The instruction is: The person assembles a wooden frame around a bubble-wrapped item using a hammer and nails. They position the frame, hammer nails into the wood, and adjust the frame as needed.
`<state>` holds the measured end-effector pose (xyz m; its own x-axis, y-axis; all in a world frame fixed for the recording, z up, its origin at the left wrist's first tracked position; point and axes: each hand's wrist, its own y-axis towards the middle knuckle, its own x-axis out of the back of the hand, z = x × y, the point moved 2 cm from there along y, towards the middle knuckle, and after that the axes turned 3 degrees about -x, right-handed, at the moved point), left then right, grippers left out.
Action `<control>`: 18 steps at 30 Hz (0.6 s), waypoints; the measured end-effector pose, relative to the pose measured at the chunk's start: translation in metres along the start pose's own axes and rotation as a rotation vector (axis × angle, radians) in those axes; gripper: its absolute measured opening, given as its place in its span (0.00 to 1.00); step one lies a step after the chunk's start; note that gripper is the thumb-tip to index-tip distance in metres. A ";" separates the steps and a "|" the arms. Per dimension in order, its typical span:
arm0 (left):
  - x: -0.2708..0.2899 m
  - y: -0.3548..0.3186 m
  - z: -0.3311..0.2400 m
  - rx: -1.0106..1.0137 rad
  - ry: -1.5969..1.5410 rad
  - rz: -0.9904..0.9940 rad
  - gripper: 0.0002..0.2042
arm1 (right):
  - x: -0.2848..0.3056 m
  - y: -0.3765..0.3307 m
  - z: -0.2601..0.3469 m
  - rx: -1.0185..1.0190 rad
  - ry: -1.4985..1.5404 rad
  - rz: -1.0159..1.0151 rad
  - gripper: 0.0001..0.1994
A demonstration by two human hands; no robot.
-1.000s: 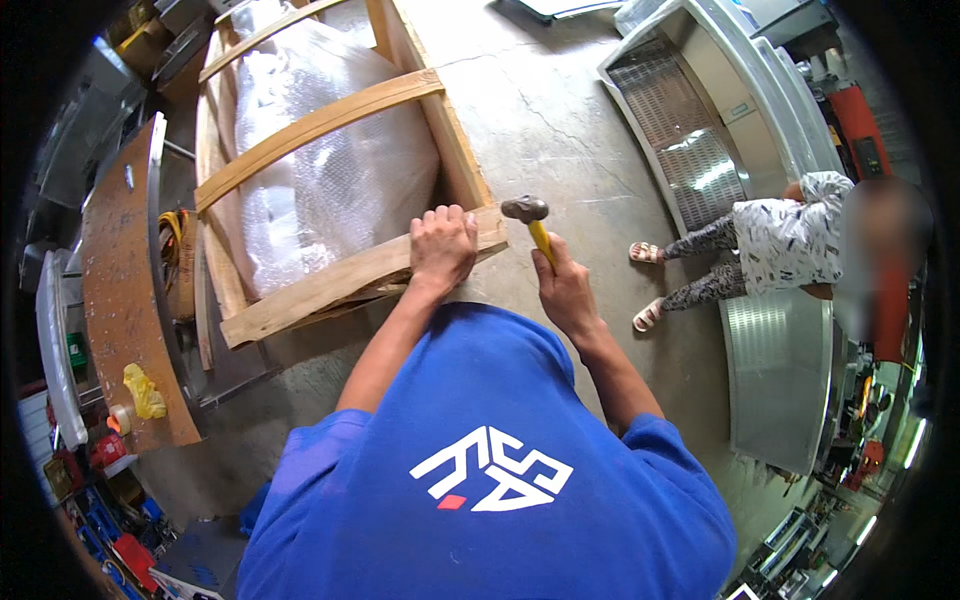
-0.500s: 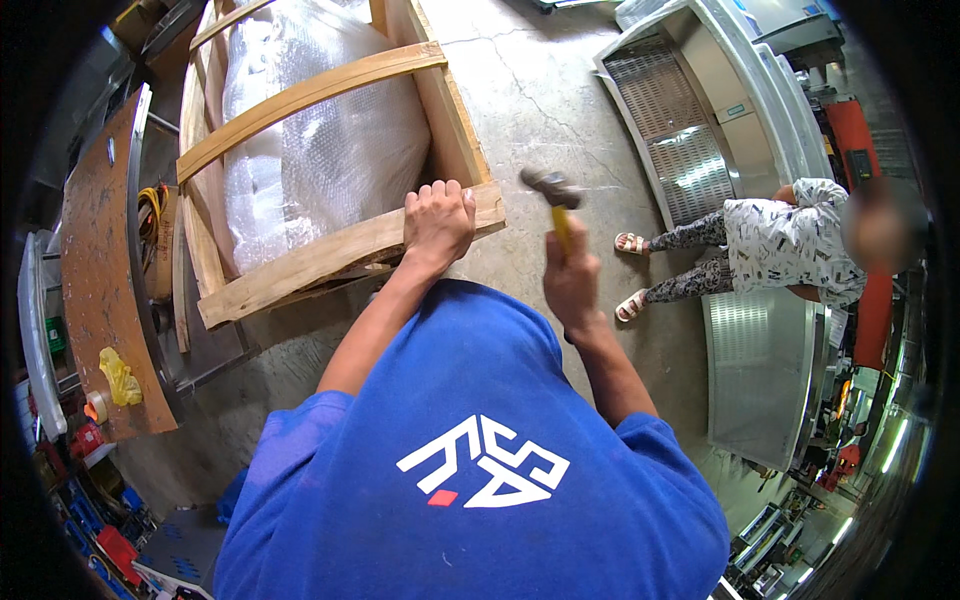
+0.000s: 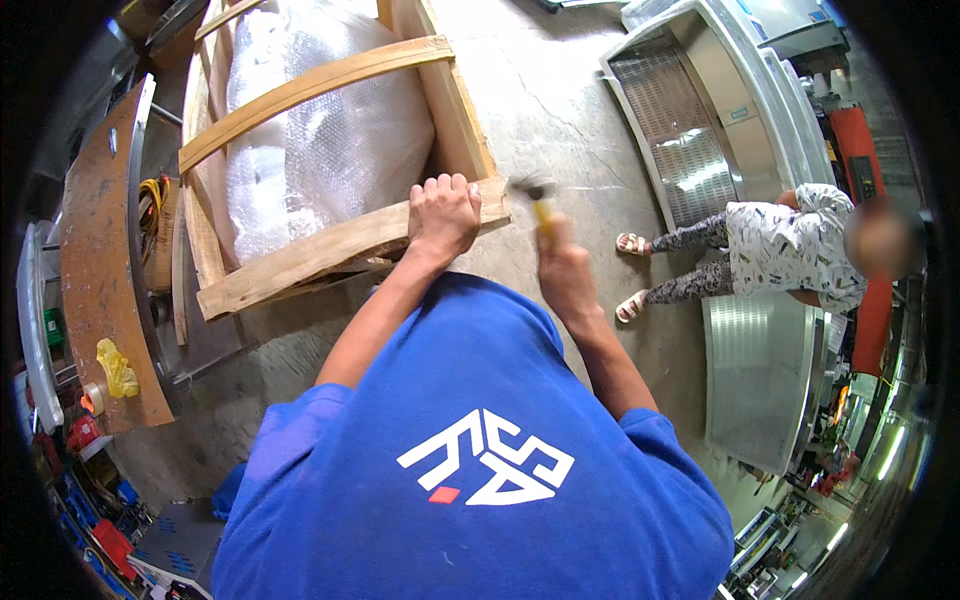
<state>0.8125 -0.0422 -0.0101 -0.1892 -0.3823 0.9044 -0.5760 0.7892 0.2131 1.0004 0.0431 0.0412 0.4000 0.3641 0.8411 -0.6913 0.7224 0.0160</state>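
- Hammer: located just above frame centre, beside the right end of the lower slat. Its head is motion-blurred; a yellow handle runs down into the fist.
- Right hand: clenched around the hammer handle, forearm entering from the lower right.
- Left hand: grasping the top edge of the lower slat near its right end, fingers curled over the wood.
- Wooden crate: occupies the upper left to upper centre of the frame; an open frame of pale slats standing on concrete floor.
- Bubble-wrapped load: sits inside the crate, visible between the slats.
- Second person: seated at right of frame, in patterned clothing and sandals, well apart from the crate.
- Brown board: stands at left of frame, beside the crate.
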 end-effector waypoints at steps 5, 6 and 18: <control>-0.001 0.000 0.004 0.025 0.003 0.033 0.17 | 0.026 0.015 0.025 0.093 0.139 -0.164 0.11; -0.001 -0.001 0.005 0.018 0.008 0.025 0.17 | 0.043 0.017 0.036 0.225 0.183 -0.343 0.12; 0.002 -0.003 0.005 -0.005 0.023 0.001 0.16 | 0.027 0.012 0.050 0.047 0.179 -0.108 0.11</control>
<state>0.8095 -0.0475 -0.0111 -0.1716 -0.3707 0.9128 -0.5716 0.7921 0.2143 0.9727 0.0321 0.0908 0.5710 0.3875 0.7237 -0.6640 0.7364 0.1296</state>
